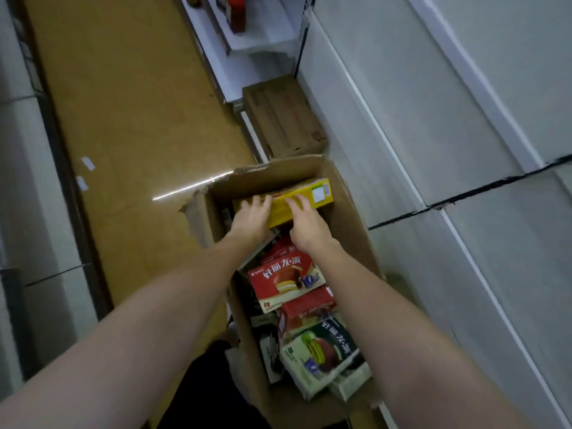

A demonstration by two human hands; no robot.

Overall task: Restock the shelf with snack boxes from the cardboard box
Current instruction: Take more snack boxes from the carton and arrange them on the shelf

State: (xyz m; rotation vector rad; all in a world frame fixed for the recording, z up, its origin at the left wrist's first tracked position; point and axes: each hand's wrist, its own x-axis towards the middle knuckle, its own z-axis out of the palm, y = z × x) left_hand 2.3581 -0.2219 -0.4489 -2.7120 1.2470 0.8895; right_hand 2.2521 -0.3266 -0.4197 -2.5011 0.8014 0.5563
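While both forearms reach forward into the open cardboard box (349, 193), green snack box (322, 351) and red snack box (284, 278) lie nearest | left hand (252, 219) and right hand (309, 224) grip yellow snack box (309, 195), fingers curled over its top | closed brown carton (281, 116) beyond, beside white shelf (433, 119).

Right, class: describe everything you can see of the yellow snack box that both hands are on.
The yellow snack box is a long, flat carton, apparently printed card, with a white label near its right end. It lies tilted at the far end of the open cardboard box, above the red and green snack boxes. The left hand grips its left end, fingers curled over the top edge; the right hand holds its middle. Its print is too blurred to read.
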